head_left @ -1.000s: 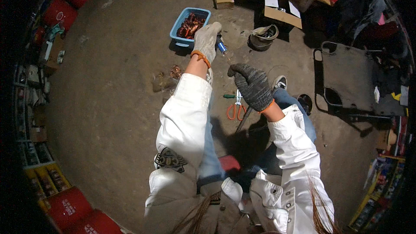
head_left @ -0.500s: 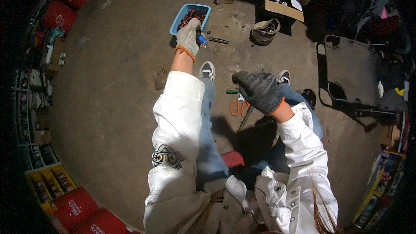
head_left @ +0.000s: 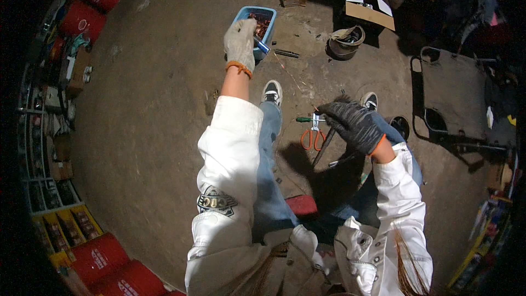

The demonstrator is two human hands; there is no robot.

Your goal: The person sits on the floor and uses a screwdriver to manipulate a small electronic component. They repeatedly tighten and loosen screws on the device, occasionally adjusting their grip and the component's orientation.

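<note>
My left hand [head_left: 239, 44], in a pale work glove, is closed around a small blue cylinder [head_left: 262, 45] beside the near edge of a light blue basin [head_left: 273, 22]. Reddish-copper bits [head_left: 263, 22] fill part of that basin. A thin copper-coloured wire [head_left: 285, 69] slants from near the cylinder toward my right hand [head_left: 353, 125]. That hand wears a dark grey glove, its fingers closed at the wire's lower end; their grip is partly hidden. Below it lie scissors [head_left: 313, 140] with orange handles, a green-handled screwdriver [head_left: 304, 119] and a dark rod [head_left: 323, 149].
Dark bars [head_left: 286, 53] lie beside the basin. Farther right stand a bucket [head_left: 346, 49] and an open cardboard box [head_left: 370, 13]. A folding chair [head_left: 455, 85] is at the right. Red containers [head_left: 82, 22] and shelving line the left; a red object [head_left: 301, 206] sits between my legs.
My left hand has shifted from over the basin's contents to its left side. The right hand has moved right and slightly down. The thin wire between them now shows.
</note>
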